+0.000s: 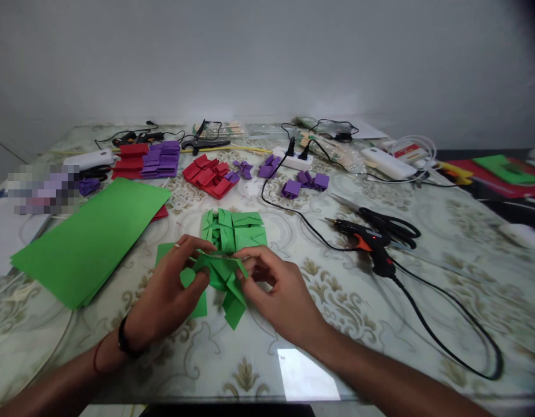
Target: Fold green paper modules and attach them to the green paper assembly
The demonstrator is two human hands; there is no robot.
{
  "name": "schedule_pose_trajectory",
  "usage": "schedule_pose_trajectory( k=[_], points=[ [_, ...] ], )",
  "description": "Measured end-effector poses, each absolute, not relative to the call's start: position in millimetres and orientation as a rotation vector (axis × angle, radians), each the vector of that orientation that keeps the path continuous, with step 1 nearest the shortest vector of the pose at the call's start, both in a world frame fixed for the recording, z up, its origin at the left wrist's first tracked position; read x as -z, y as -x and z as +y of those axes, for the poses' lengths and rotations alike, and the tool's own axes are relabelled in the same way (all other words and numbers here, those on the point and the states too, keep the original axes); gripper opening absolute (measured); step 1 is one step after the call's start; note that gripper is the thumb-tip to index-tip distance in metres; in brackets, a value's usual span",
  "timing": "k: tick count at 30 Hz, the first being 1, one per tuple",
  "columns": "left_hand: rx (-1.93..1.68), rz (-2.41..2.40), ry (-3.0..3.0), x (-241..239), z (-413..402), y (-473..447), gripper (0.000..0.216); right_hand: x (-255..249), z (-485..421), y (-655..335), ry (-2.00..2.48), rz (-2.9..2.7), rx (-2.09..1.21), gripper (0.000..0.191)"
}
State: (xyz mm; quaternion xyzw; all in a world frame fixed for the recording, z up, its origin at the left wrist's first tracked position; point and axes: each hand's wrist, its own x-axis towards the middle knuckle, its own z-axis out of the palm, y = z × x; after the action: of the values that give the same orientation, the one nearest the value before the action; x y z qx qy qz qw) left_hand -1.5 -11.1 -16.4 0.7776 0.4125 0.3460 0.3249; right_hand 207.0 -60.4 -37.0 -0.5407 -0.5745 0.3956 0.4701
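Note:
Between my two hands is a partly folded piece of green paper (226, 278), with flaps sticking out toward me. My left hand (180, 284) pinches its left edge between thumb and fingers. On the other side my right hand (270, 284) grips the right edge the same way. Just beyond the fingers lies a group of folded green paper units (249, 229) set side by side. A flat green paper sheet (199, 304) lies partly under my left hand, which hides some of it.
A stack of green paper (94, 243) lies at left. Red folded units (209, 174) and purple ones (290, 188) sit farther back. To the right are a hot glue gun (367, 237) with a looping cord and black-handled scissors (389, 223). A power strip (293, 159) stands behind.

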Motion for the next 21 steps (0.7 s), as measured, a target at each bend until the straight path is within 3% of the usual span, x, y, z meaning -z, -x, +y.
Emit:
schedule_pose_trajectory(
  k=[4,9,21],
  points=[
    [-0.769,1.038,-1.825,12.4,-5.9,2.2,0.013,34.4,-60.0,-209.4,1.327,-1.433,-0.973,0.025],
    [-0.677,0.97,-1.602,12.5,-5.4,3.2,0.02,30.2,-60.8,-209.5,1.34,-1.433,-1.039,0.015],
    [-0.526,0.879,-1.421,8.6,-6.3,-6.3,0.016,31.9,-62.1,-209.3,1.322,-1.46,-1.015,0.018]
  ],
)
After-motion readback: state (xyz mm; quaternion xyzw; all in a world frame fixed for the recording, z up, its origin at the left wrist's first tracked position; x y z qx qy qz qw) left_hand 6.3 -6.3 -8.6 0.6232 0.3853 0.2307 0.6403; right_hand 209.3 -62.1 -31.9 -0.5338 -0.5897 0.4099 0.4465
